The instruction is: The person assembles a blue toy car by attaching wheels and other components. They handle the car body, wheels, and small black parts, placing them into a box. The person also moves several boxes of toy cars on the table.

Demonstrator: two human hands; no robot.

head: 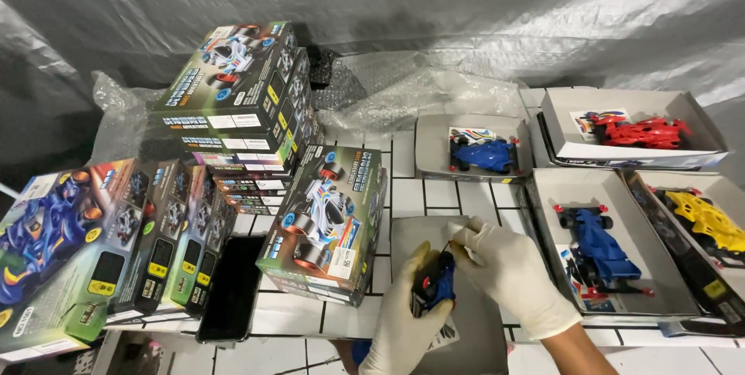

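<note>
Both my hands wear pale latex gloves. My left hand (400,321) grips a small blue toy car (434,286) from below, above an open grey cardboard tray (485,336) at the front centre. My right hand (508,266) pinches something tiny at the car's top, with fingertips touching it; what it pinches is too small to tell. The car's underside is hidden by my left palm.
Stacked printed toy-car boxes (240,111) stand at left, one more box (326,224) lies beside my hands, and a dark phone (229,290) lies nearby. Open trays hold a blue car (481,154), a red car (640,132), a blue car (597,247) and a yellow car (706,224). Bubble wrap (419,92) lies behind.
</note>
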